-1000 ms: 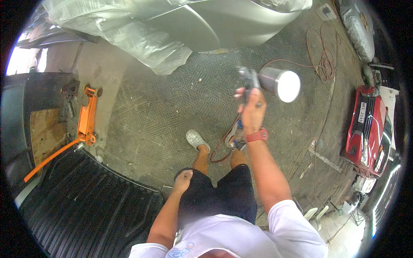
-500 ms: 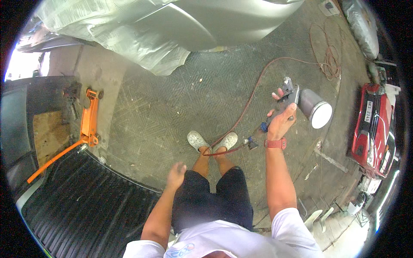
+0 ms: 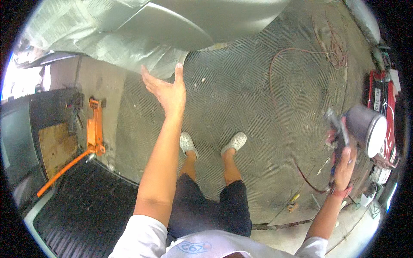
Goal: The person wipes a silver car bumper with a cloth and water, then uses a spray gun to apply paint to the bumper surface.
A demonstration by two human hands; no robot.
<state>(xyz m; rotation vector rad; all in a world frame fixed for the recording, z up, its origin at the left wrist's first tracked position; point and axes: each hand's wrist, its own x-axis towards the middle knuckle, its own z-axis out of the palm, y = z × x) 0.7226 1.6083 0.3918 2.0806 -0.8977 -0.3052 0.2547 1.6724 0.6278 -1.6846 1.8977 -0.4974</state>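
My left hand [image 3: 169,95] reaches forward with thumb and fingers spread, at the lower edge of translucent masking film [image 3: 103,62]. Whether the fingertips touch the film, I cannot tell. The film borders a silver-grey car body panel [image 3: 232,19] at the top of the view. Out to the right, my right hand [image 3: 344,170] grips a paint spray gun [image 3: 340,125], slightly blurred. A dark grey paint cup [image 3: 358,121] with a round white lid [image 3: 376,136] sits on the gun. From below it a reddish air hose [image 3: 306,180] runs down and back across the floor.
An orange floor jack [image 3: 95,129] with a long handle stands at left, beside a black ribbed liner [image 3: 86,208]. More hose lies coiled [image 3: 337,53] at far right. A red car bumper [image 3: 387,103] stands along the right side. A small yellow item [image 3: 293,198] lies on the floor.
My left hand has risen from beside my leg to the film's edge and spread. My right hand has swung right and nearer with the spray gun. My feet have moved apart, and the hose has shifted rightward.
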